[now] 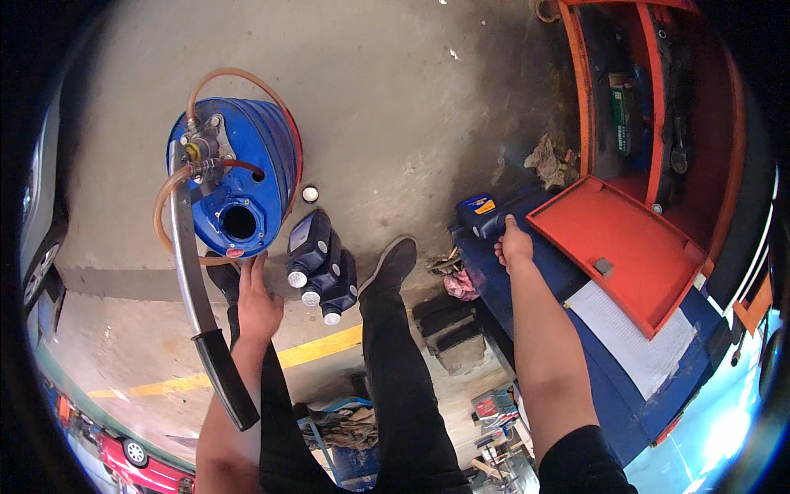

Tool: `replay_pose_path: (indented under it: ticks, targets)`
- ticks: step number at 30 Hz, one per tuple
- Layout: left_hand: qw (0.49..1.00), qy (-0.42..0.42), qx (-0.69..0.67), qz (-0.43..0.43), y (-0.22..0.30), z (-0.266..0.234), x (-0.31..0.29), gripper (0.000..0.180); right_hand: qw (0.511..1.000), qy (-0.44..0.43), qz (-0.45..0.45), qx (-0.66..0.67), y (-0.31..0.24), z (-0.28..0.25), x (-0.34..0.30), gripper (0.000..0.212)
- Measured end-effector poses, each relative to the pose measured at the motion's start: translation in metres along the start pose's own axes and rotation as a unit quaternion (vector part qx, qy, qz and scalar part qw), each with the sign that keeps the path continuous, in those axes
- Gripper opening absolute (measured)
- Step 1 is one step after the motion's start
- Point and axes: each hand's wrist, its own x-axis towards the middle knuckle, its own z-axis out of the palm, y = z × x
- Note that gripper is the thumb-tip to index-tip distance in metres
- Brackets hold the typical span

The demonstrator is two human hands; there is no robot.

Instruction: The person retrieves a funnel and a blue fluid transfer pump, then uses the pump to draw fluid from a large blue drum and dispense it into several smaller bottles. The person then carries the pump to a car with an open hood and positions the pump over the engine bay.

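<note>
My right hand is closed around the neck end of a dark blue plastic bottle with an orange-yellow label, at the edge of a blue bench top. My left hand has its fingers stretched out, their tips at the near rim of a blue drum. On the drum sits a metal hand pump with a long lever and brownish hoses. A round opening shows in the drum's top. Several dark bottles with silvery caps stand beside it on the floor.
A small white round cap lies by the drum. An orange tray and white paper sheets rest on the bench, near an orange shelf unit. A crumpled pink rag is by the bench edge. Cars stand at the left.
</note>
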Motion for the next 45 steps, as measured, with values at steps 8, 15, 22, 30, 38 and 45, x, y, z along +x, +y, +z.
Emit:
replay_pose_path:
  ticks: [8, 15, 22, 30, 38, 45]
  targets:
    - [0.884, -0.163, 0.245, 0.364, -0.005, 0.001, 0.07, 0.093, 0.955, -0.04, -0.261, -0.136, 0.064, 0.0, -0.117, 0.052]
    - [0.892, -0.22, 0.271, 0.287, -0.027, -0.06, 0.042, 0.073, 0.911, -0.107, -0.396, -0.035, 0.113, -0.053, -0.352, 0.03]
    - [0.907, -0.174, 0.256, 0.285, -0.07, -0.12, -0.075, 0.077, 0.825, 0.376, -0.422, 0.017, 0.158, -0.346, -0.442, 0.033]
    - [0.916, -0.253, 0.265, 0.164, -0.039, -0.148, -0.149, 0.071, 0.952, 0.267, -0.053, -0.137, 0.249, -0.492, -0.253, 0.062]
    - [0.904, -0.315, 0.195, 0.213, 0.008, -0.188, -0.137, 0.07, 0.862, 0.267, -0.24, 0.357, 0.232, -0.428, -0.442, 0.05]
    - [0.839, -0.378, 0.289, 0.262, -0.035, -0.231, -0.073, 0.087, 0.905, 0.069, -0.305, 0.287, 0.191, -0.112, -0.583, 0.038]
